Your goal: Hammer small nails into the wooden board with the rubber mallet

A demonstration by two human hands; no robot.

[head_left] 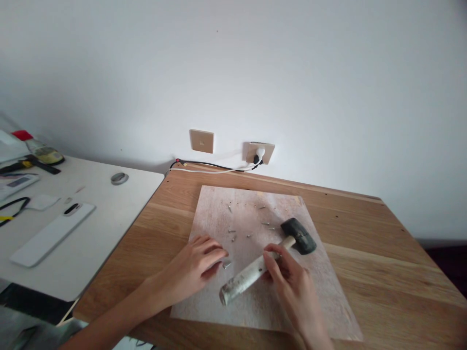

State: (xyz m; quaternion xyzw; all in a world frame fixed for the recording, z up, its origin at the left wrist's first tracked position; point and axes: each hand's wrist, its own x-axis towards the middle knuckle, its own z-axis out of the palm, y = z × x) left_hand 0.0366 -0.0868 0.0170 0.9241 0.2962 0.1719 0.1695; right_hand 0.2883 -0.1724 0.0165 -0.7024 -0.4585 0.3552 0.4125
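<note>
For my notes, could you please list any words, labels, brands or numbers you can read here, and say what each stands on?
None can be read.
Mallet in the right hand: no marking shows.
Bottle at far left: label too blurred.
White flat device: no legible text.
Wall plates: blank.

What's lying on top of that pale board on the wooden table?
On the pale board lie scattered small nails and a mallet, gripped by the right hand. The left hand rests on it by one nail. Anything under the hands is hidden.
</note>
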